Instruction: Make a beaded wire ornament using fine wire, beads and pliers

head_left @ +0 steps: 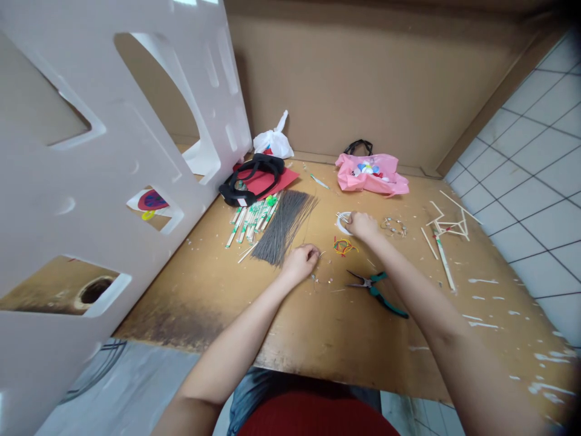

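My left hand (300,264) rests low over the table with its fingers pinched on one end of a thin beaded wire (323,281), which curves out to the right in a loop. Farther right, my right hand (364,225) is closed over the edge of a white ring-shaped thing (344,227). Some thin silvery pieces show by its fingertips, but what it grips is hidden. Between the hands lies a tangle of yellow, red and green cords (344,246). Green-handled long-nose pliers (373,283) lie with jaws parted below my right forearm. A second beaded loop (394,227) is beside my right hand.
Grey wires (285,227) and wrapped chopsticks (250,219) lie left, near a black strap (247,197) and red sheet (287,179). A white bag (273,144) and pink bag (347,175) stand behind. A stick frame (450,229) lies right; a white panel (91,181) bounds the left.
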Demonstrator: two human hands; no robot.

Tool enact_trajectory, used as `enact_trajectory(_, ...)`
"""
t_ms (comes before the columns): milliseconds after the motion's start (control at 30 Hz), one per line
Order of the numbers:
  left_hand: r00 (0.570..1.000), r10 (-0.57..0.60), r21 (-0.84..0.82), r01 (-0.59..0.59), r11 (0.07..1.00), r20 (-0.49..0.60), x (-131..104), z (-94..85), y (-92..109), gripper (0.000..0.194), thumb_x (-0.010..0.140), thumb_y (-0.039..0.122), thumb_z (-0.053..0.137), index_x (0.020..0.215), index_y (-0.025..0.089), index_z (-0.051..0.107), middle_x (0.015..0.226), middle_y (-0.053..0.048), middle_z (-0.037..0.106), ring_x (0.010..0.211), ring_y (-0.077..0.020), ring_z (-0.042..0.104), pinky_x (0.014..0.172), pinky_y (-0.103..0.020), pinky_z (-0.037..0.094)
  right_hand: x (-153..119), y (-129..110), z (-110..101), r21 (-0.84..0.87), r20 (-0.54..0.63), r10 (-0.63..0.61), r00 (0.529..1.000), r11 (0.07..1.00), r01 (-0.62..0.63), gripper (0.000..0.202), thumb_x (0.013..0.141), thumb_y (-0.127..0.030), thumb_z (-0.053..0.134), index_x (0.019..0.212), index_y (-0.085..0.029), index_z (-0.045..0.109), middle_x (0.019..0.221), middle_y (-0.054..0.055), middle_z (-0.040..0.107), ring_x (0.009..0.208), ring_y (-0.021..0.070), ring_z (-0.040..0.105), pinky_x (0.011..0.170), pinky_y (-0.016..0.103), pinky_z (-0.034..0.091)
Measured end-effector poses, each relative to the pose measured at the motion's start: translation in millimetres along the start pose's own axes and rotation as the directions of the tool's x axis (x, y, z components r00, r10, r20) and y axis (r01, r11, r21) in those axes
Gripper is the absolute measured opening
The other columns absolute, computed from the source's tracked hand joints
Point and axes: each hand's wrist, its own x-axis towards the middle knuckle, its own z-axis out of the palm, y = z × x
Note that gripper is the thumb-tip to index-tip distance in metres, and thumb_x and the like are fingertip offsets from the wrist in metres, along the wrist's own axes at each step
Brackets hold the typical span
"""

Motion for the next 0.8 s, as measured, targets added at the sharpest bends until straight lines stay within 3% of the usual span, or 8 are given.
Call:
enact_trajectory(233, 1.0, 0.018, 0.042, -0.018, 0.999, -0.007, 0, 2.7, -3, 0.019, 0.082, 0.024, 0.048, 0.085, 0.019, 0.066, 0.087, -0.006, 0.068, 0.079, -0.0176, 0.059, 0.072, -0.027, 0.042, 2, 3, -3, -0.027, 0.071, -0.015, 0.997, 0.999, 0.017, 0.031, 0.082, -0.041, 0.054, 0.096, -0.018, 0.067, 0.108, 0.015, 0.064, 0.104, 0.0276, 0.058, 0.084, 0.036, 0.043)
enact_trajectory(333, 1.0, 0.019, 0.062, -0.018, 0.998, -0.015, 1, 4.3, -5, 0.02, 0.083, 0.025, 0.047, 0.086, 0.019, 0.066, 0.087, -0.006, 0.068, 0.078, -0.0175, 0.059, 0.071, -0.027, 0.042, 4, 4, -7, -0.006, 0.141, -0.018, 0.99, 1.0, 0.019, 0.031, 0.086, -0.038, 0.053, 0.107, -0.017, 0.061, 0.114, 0.011, 0.06, 0.103, 0.0234, 0.057, 0.086, 0.04, 0.045)
enact_trajectory(433, 0.999, 0.025, 0.084, -0.022, 0.996, -0.032, 2, 5.9, -7, 0.021, 0.083, 0.024, 0.046, 0.087, 0.02, 0.065, 0.09, -0.007, 0.067, 0.081, -0.0179, 0.06, 0.074, -0.028, 0.043, 10, 7, -16, 0.051, 0.241, -0.038, 0.97, 0.998, 0.026, 0.033, 0.088, -0.033, 0.053, 0.116, -0.017, 0.054, 0.117, 0.008, 0.056, 0.099, 0.0197, 0.057, 0.082, 0.04, 0.049)
enact_trajectory(633, 0.996, 0.073, 0.142, -0.065, 0.988, -0.055, 1, 5.3, -8, 0.02, 0.084, 0.023, 0.046, 0.087, 0.019, 0.065, 0.091, -0.007, 0.065, 0.086, -0.0189, 0.059, 0.08, -0.029, 0.043, 10, 20, -35, 0.235, 0.366, -0.169, 0.915, 0.968, 0.085, 0.035, 0.087, -0.033, 0.054, 0.117, -0.016, 0.054, 0.119, 0.008, 0.055, 0.099, 0.0209, 0.057, 0.08, 0.04, 0.05)
enact_trajectory(700, 0.992, 0.101, 0.164, -0.089, 0.983, -0.071, 0, 2.2, -6, 0.02, 0.085, 0.023, 0.045, 0.088, 0.018, 0.065, 0.092, -0.008, 0.063, 0.09, -0.0198, 0.057, 0.084, -0.031, 0.042, 2, 25, -38, 0.3, 0.358, -0.22, 0.908, 0.947, 0.112, 0.032, 0.086, -0.033, 0.055, 0.111, -0.014, 0.058, 0.108, 0.007, 0.061, 0.089, 0.0185, 0.06, 0.074, 0.035, 0.051)
enact_trajectory(800, 0.983, 0.147, 0.191, -0.124, 0.974, -0.113, -1, -3.9, 1, 0.024, 0.087, 0.023, 0.041, 0.092, 0.017, 0.064, 0.096, -0.01, 0.06, 0.094, -0.0205, 0.055, 0.088, -0.032, 0.041, -15, 28, -41, 0.389, 0.312, -0.311, 0.898, 0.904, 0.178, 0.025, 0.08, -0.031, 0.057, 0.093, -0.013, 0.068, 0.072, 0.002, 0.067, 0.06, 0.0119, 0.059, 0.058, 0.024, 0.047)
